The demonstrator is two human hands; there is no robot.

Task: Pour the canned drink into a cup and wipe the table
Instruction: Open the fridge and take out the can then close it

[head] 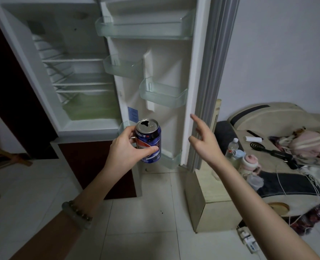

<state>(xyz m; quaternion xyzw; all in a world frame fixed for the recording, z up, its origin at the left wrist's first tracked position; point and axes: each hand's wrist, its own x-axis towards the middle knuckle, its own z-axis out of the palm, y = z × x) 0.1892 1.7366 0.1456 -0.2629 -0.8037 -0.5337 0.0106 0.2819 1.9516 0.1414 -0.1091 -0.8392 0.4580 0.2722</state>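
Left hand [126, 147] grips opened can [149, 141]; right hand [204, 139] spread, empty, near fridge door [174, 113].

Tiled floor [146, 231] w/ fridge [71, 81], beige box [211, 203] & power strip [248, 239] on it.

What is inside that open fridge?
Only bare white shelves show in the fridge, and its clear door bins look empty. The can, held by the left hand, covers part of one low bin, so its contents cannot be seen.
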